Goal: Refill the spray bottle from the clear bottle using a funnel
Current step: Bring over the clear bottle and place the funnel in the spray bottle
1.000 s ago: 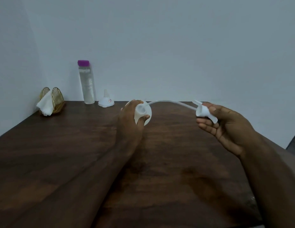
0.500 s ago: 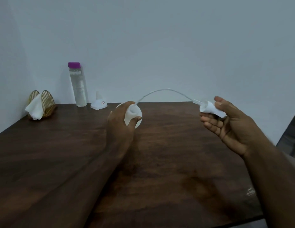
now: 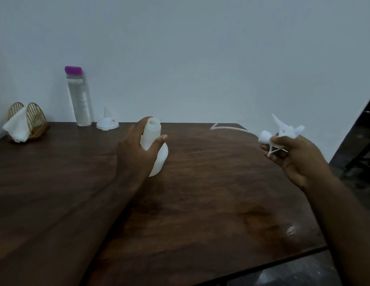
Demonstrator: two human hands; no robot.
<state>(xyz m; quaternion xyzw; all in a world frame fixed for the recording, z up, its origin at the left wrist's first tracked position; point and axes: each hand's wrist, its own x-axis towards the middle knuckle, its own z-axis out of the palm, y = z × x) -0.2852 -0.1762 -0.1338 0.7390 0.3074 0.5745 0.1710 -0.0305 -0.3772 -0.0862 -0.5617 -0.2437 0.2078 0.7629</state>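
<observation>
I'm curling my left hand (image 3: 136,153) round the spray bottle (image 3: 161,158) to steady it, right hand (image 3: 297,162) pinching the spray head (image 3: 283,131) off right, clearing the mouth for the far-left funnel (image 3: 107,123)

White spray bottle (image 3: 161,159), purple-capped clear bottle (image 3: 80,100), white funnel (image 3: 107,123), dark wood-grain table (image 3: 200,193).

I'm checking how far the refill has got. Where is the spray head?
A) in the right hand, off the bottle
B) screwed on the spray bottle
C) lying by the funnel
A: the right hand grips the spray head, its tube free in the air, while the left hand holds the open-necked spray bottle.
</observation>
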